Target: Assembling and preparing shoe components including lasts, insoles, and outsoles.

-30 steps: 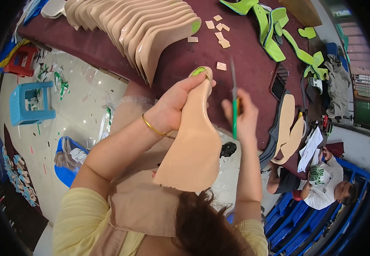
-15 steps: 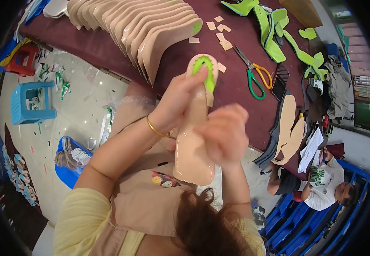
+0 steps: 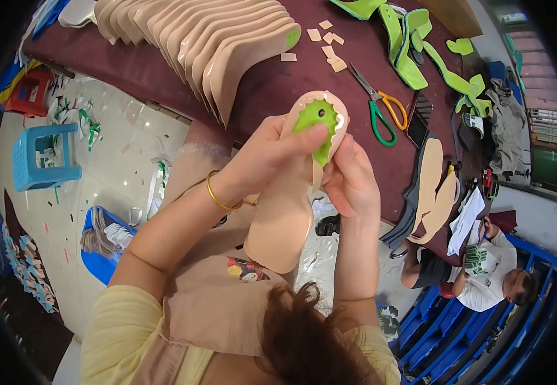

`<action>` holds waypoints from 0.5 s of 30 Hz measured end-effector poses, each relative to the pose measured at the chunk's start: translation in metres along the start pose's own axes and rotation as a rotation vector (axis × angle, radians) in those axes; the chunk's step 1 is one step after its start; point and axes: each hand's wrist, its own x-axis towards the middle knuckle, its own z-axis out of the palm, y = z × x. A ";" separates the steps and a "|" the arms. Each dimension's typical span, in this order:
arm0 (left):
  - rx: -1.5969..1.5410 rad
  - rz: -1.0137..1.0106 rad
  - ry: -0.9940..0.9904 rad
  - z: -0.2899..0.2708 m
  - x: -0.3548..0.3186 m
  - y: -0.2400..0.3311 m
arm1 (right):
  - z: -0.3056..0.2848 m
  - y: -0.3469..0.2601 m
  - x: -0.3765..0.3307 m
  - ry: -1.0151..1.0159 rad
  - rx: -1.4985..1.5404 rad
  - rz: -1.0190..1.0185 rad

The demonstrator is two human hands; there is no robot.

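You are holding a beige insole (image 3: 285, 218) upright above the near edge of the dark red table (image 3: 272, 90), both hands closing on its upper end; your left hand (image 3: 269, 157) is wrapping its fingers round the insole's left side, the thumb pressing on the bright green heel pad (image 3: 317, 122) with its small hole; your right hand (image 3: 352, 179) is pinching the scalloped right rim of that same end, fingers curled tight against it. A row of beige insoles (image 3: 214, 35) is leaning together on the table at the upper left; green-and-orange scissors (image 3: 381, 109) are lying flat just right of the insole's top, well apart from your hands; small beige scraps (image 3: 330, 54) are lying beyond them; green cut pieces (image 3: 419, 45) are lying at the far right.
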 end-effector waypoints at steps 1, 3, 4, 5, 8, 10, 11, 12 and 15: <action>-0.001 0.002 0.004 0.000 -0.001 0.000 | 0.004 -0.001 -0.001 -0.002 0.000 0.004; 0.032 0.023 -0.016 0.000 -0.001 -0.001 | 0.013 -0.002 -0.003 0.094 0.017 -0.029; 0.030 0.023 -0.016 0.000 -0.001 -0.003 | 0.010 -0.001 -0.003 0.094 0.016 -0.027; -0.007 0.039 -0.008 -0.001 -0.001 -0.006 | 0.002 0.000 -0.003 0.011 0.019 -0.073; -0.069 0.043 0.029 0.007 0.000 -0.004 | -0.004 0.008 -0.006 -0.015 0.022 -0.149; -0.091 0.034 0.062 0.008 0.002 -0.004 | 0.002 0.014 -0.005 0.037 0.024 -0.179; -0.081 0.023 0.092 0.007 0.002 -0.008 | 0.009 0.016 -0.003 0.118 0.012 -0.186; -0.069 0.012 0.121 0.006 0.003 -0.010 | 0.012 0.018 -0.001 0.199 0.001 -0.193; -0.050 0.009 0.110 0.008 0.006 -0.006 | -0.003 0.021 0.000 0.282 -0.287 -0.322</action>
